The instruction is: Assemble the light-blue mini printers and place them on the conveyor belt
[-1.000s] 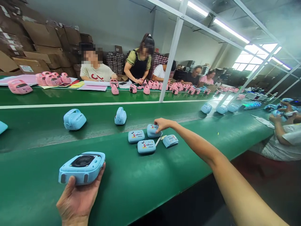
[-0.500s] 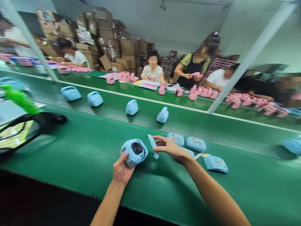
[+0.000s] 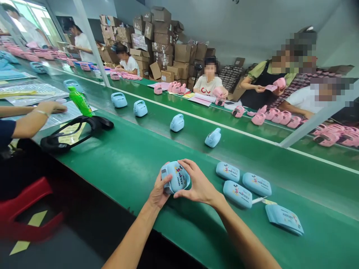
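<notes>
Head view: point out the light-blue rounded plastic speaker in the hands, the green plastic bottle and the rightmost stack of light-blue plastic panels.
Speaker [image 3: 178,180], head view: its printed face.
Bottle [image 3: 80,101], head view: middle of its body.
Panel stack [image 3: 285,219], head view: its printed top face.

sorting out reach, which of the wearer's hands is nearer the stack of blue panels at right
Right. The right hand, on the right side of the blue device, has the stack of blue panels off to its right; the left hand holds the device's left side, farther away.
</notes>
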Motion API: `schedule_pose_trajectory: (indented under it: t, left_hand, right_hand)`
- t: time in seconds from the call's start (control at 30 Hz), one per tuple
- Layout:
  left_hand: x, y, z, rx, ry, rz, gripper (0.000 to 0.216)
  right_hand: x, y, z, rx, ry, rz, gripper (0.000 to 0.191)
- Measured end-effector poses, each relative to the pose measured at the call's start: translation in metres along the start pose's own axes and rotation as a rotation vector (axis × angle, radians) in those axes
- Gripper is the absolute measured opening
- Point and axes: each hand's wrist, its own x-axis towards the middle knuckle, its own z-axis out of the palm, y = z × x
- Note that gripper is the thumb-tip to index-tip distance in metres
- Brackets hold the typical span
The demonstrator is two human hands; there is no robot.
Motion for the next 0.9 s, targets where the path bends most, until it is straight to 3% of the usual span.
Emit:
schedule_pose_trajectory:
  t: [0.07, 0.17, 0.47, 0.9]
  left_hand:
    - [-0.001, 0.0, 0.0, -0.008, -0.032, -0.013, 0.063]
    - [-0.003, 0.0, 0.0, 0.005, -0.046, -0.005, 0.069]
    - [-0.005, 0.0, 0.003, 0.054, -0.026, 0.002, 0.067]
    - [0.002, -0.004, 0.001, 0.007, -0.03, -0.012, 0.061]
  right_hand:
    - [-0.003, 0.009, 0.0, 0.043, -0.041, -0.145, 0.109]
    - [-0.004, 0.021, 0.002, 0.073, -0.048, -0.217, 0.105]
    - [-0.003, 0.025, 0.004, 0.036, 0.012, -0.199, 0.103]
    - [-0.001, 0.023, 0.008, 0.012, -0.013, -0.174, 0.103]
